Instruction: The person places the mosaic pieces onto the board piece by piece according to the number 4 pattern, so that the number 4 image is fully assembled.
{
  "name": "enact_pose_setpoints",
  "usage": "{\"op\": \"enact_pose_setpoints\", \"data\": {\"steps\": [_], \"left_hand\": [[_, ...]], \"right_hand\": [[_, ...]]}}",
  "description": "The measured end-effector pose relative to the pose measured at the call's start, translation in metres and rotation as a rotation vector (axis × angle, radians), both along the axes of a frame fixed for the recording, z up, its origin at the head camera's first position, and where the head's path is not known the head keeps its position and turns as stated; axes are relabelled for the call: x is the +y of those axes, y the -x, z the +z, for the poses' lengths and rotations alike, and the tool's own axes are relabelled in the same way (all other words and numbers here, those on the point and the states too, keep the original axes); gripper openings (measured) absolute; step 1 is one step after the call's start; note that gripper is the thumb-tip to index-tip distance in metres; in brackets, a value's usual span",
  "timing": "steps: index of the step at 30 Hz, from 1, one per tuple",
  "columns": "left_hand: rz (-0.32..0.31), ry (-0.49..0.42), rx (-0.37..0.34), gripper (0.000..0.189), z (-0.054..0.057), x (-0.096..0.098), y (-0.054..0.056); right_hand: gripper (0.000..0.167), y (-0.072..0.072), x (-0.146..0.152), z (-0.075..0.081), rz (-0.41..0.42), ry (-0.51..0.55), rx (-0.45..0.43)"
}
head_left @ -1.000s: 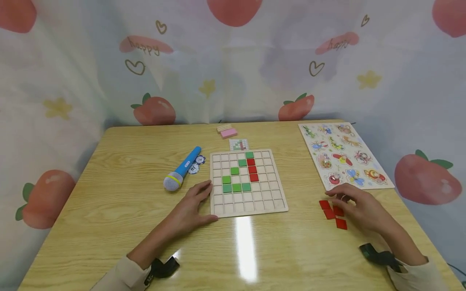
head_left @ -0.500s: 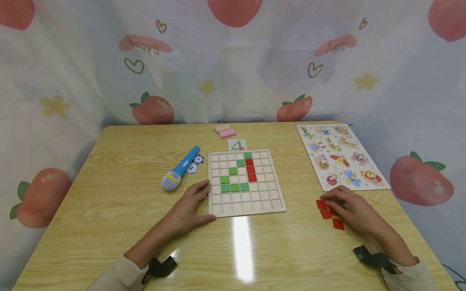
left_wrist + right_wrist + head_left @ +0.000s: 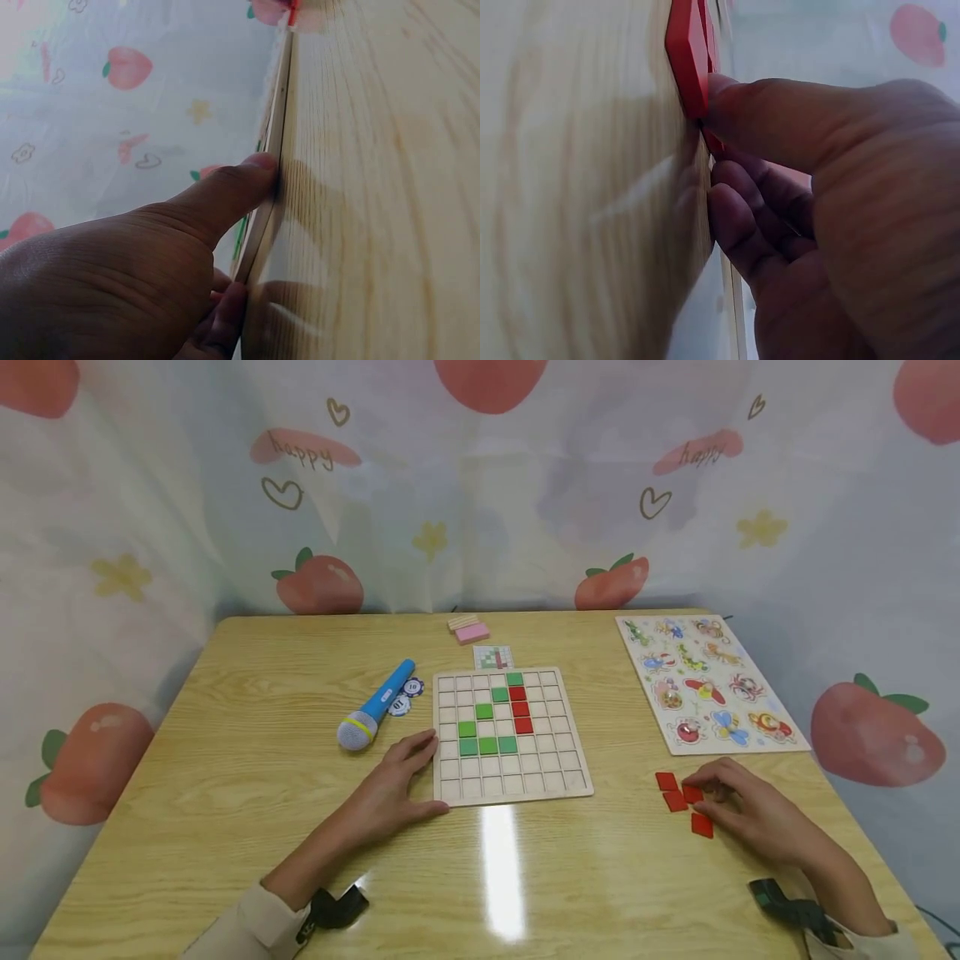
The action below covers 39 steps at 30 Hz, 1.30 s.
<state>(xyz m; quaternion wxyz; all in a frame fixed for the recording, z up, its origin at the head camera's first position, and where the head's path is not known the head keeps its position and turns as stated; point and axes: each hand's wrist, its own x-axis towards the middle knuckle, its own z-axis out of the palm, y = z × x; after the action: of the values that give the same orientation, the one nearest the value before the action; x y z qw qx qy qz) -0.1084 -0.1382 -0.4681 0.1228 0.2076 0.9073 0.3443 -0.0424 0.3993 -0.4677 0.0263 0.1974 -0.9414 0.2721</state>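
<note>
A square wooden grid board (image 3: 550,783) lies on the table, with several green tiles (image 3: 487,745) and a column of 3 red tiles (image 3: 521,709) in its cells. My left hand (image 3: 382,793) rests at its near left corner, fingers spread along the left side and thumb at the front edge. In the left wrist view, the thumb (image 3: 225,191) presses the board's rim. To the right of the board, my right hand (image 3: 757,814) pinches a loose red tile (image 3: 692,793) between thumb and forefinger. Beside it lie a few more red tiles (image 3: 674,801); one red tile (image 3: 687,60) stands close in the right wrist view.
A toy microphone (image 3: 377,706) and two round chips (image 3: 406,696) lie left of the board. Behind it are a small pattern card (image 3: 492,657) and a pink block (image 3: 472,633). An insect puzzle board (image 3: 652,722) sits at the back right.
Over the loose red tiles, my right hand has shifted a little to the right and nearer, uncovering the tile at its fingertips. My left hand keeps its place on the board.
</note>
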Motion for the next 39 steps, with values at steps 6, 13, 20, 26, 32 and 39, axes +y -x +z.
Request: {"op": "enact_pose_setpoints", "data": {"steps": [6,13,20,26,32,39], "left_hand": [[-0.007,0.002,-0.008,0.102,-0.002,-0.001,0.001],[0.005,0.005,-0.033,0.103,0.0,-0.001,0.002],[0.007,0.015,-0.055,0.104,0.003,-0.001,0.003],[0.004,0.014,-0.035,0.104,0.003,-0.003,0.003],[0.006,-0.006,-0.045,0.103,0.002,-0.002,0.001],[0.003,0.001,-0.03,0.103,0.004,0.0,0.002]], "right_hand": [[0.039,0.002,-0.009,0.004,-0.026,0.008,-0.012],[0.042,0.027,-0.045,0.029,0.107,-0.025,0.1],[0.035,0.068,-0.107,0.049,0.259,-0.054,0.088],[0.017,0.103,-0.158,0.05,0.31,-0.058,-0.061],[0.009,0.122,-0.191,0.039,0.342,-0.063,-0.159],[0.009,0.126,-0.204,0.032,0.311,-0.11,-0.146]]}}
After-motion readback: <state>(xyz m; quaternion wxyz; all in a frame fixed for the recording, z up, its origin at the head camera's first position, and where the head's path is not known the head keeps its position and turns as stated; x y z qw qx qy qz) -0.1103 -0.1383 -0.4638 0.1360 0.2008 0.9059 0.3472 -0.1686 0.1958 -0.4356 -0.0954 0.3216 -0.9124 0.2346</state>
